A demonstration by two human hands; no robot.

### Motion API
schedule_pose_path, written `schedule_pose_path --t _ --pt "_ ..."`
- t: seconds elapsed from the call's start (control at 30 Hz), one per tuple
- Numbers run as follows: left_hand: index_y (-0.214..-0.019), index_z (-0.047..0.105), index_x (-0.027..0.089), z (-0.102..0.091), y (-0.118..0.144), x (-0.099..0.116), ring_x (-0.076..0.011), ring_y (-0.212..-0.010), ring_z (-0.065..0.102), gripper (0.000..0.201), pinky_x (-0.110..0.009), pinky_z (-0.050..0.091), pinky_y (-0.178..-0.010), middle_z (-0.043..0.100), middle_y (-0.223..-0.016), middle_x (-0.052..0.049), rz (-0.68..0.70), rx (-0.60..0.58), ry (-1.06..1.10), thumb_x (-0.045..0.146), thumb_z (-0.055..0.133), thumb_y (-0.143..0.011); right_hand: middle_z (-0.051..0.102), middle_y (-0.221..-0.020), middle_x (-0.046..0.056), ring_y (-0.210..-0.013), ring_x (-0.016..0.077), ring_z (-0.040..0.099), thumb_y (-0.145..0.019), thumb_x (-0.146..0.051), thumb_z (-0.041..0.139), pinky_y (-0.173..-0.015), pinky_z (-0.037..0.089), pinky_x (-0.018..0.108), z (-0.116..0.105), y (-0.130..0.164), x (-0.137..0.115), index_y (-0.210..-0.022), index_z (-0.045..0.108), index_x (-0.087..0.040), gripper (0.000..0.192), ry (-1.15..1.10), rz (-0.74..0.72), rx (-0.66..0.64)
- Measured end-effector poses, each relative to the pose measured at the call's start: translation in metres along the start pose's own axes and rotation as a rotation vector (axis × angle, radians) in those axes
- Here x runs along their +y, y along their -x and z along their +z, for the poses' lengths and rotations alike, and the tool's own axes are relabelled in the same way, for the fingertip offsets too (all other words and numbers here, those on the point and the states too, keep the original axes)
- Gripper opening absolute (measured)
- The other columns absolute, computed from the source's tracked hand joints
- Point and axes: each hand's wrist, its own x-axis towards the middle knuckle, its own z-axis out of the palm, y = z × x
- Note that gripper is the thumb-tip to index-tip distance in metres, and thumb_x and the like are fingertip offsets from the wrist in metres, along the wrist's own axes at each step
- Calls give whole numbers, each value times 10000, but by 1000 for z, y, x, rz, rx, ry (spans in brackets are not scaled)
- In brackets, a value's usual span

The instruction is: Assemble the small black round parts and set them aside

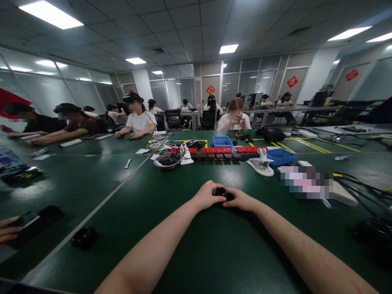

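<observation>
From where I stand, the person works at the near side of a long green desk [171, 253], both forearms stretched forward over it. The left hand [206, 196] curls its fingers and thumb around a small black round piece [220, 192], grasping it. The right hand [240, 199] is bent in from the other side, its fingertips at the right edge of the piece; I can't tell whether they grip it or only steady it. The piece sits between the two hands, near the middle of the desk's width.

Off to the left lies a black ring [84, 237], well apart from the hands, and at the near left edge a co-worker's hand [9, 232] shows. Farther left is a wrench [128, 163]. Beyond the hands are a metal bowl [168, 166], red blocks [216, 150] in a row, and a blue tray [223, 145]. To the far right stands a white clip stand [261, 166], with a second blue tray [280, 161] just behind it. A co-worker in white [225, 122] sits at the far side.
</observation>
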Motion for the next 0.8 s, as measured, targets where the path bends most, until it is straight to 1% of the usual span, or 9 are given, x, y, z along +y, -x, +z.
schedule_pose_path --t 0.1,0.23,0.33,0.57,0.67,0.8 --pt "-993 537 223 -3 -2 -1 -105 -672 443 429 -221 387 -609 433 -821 -10 3 -43 24 407 592 -609 574 -908 27 -805 175 515 -601 -255 602 -717 386 290 -5 1 -1 -979 531 -148 399 -61 23 -51" --pt "-998 530 222 -4 -3 -2 -100 -672 436 430 -219 386 -609 427 -839 -12 1 -69 44 393 595 -609 578 -919 26 -832 176 515 -611 -255 594 -745 383 291 -9 1 -3 -966 545 -148 373 -91 25 -92" --pt "-1002 527 224 -4 -3 -2 -100 -672 435 427 -220 387 -606 426 -845 -12 3 -70 47 387 592 -612 583 -913 24 -834 174 518 -611 -252 591 -751 382 292 -10 1 -3 -958 550 -150 364 -107 34 -92" --pt "-990 530 225 -2 -1 1 -106 -676 443 419 -226 394 -612 434 -844 -12 3 -40 27 396 590 -612 571 -880 21 -803 167 514 -598 -256 603 -710 387 286 -8 0 1 -969 531 -150 392 -100 72 -67" --pt "-973 534 227 2 1 3 -116 -694 451 412 -233 395 -619 439 -840 -13 -14 11 -1 406 592 -607 568 -820 15 -753 153 512 -584 -269 614 -658 385 261 -4 0 3 -928 533 -139 377 -89 91 -20" --pt "-951 535 221 13 4 4 -138 -735 461 410 -256 394 -657 438 -828 -16 -82 135 -63 397 611 -588 537 -688 -9 -647 127 486 -524 -299 645 -553 349 218 7 -4 6 -776 526 -136 323 24 123 155"
